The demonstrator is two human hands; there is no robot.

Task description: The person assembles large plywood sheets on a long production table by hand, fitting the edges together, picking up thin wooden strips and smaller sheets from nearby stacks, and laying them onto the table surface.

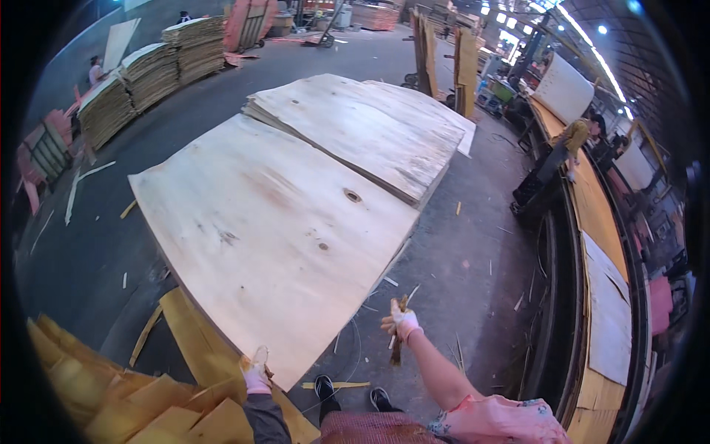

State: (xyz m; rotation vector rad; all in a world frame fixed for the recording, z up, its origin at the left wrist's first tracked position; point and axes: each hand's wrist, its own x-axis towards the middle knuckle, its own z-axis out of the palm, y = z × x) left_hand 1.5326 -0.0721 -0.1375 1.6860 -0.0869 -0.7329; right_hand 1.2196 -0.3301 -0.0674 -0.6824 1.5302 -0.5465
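Dark brown knots [352, 195] and grey-brown streaks [228, 237] mottle the cream wood sheet [281, 222] before us, set off by a dark grey floor [473, 244]. White covers the left fingers [259, 356] and right fingers [388, 323], with pink at the wrists [410, 330] and brown scraps [396, 354] at the right. The left sleeve [267, 416] is dark grey; the right sleeve [503, 420], pink, carries a blue-tinged floral trim [440, 427]. Golden-yellow sheets [151, 392] add colour beyond the cream sheet's left edge, while a co-worker's mustard top [573, 138] nearly matches orange-yellow veneer [594, 214].
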